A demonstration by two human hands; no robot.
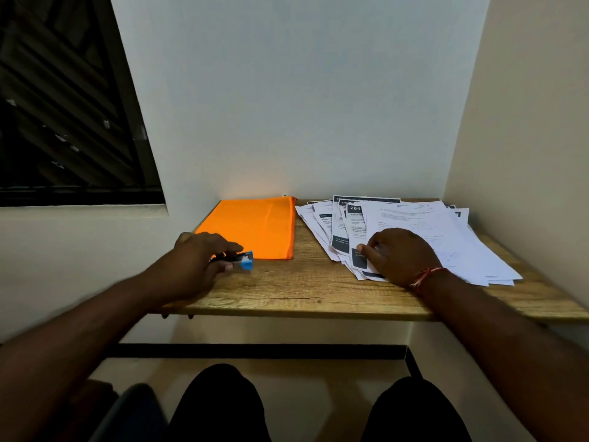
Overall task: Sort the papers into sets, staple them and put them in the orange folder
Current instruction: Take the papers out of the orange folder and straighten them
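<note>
Wooden worktop (306, 295): left hand (197, 260) is pinching a small blue-and-black stapler (237, 260) beside the flat orange folder (251, 228); right hand (400, 256) is lying spread on the loose fan of white printed papers (430, 231). Nothing sorted, stapled or filed yet.

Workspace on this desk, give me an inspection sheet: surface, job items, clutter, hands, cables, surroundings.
Surface: wooden desk, front strip bare.
Job's things: orange folder flat at back left, closed as far as can be seen; papers fanned loosely on the right, unsorted, no staples visible; blue and black stapler at the folder's near edge.
Clutter: nothing seen.
Hands: left hand closed around the stapler; right hand resting flat on the papers, fingers spread, red thread on the wrist.
Cables: nothing seen.
Surroundings: plain walls behind and to the right, dark window on the left, black desk frame and the person's knees below.
</note>
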